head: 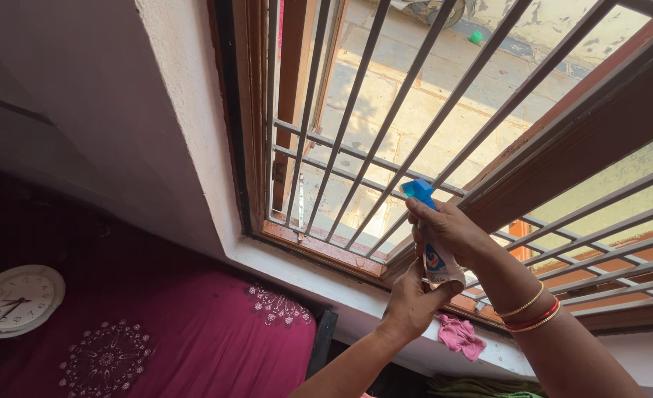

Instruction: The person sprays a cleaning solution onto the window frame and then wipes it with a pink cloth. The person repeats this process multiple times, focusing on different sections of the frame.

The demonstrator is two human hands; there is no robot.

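While you hold the bottle up against the window, the entries stand as follows.

Spray bottle (pixel 435 254): small, pale body with a blue trigger head (pixel 418 190); it sits in front of the window bars (pixel 385 125), above the sill.
Long axis: close to upright, tilted a little, head uppermost and leaning toward the bars, base pointing down at your left palm.
Right hand (pixel 455 234): nearer the head; your fingers (pixel 423 214) wrap narrow round the neck and upper body from the right, holding the bottle.
Left hand (pixel 413 298): comes up from below; it cups the base and lower body, fingers closed on it.
Nearer hand: both touch the bottle; the right one lies closest to the trigger, which stands just above its knuckles.
Nozzle direction: cannot tell exactly, the head seems turned to the left.
Pink cloth (pixel 459 333): crumpled on the white sill (pixel 297 269), just below your right wrist, apart from the bottle.
Wall clock (pixel 15 298): lying on the maroon bed (pixel 194 332), well apart, lower left.
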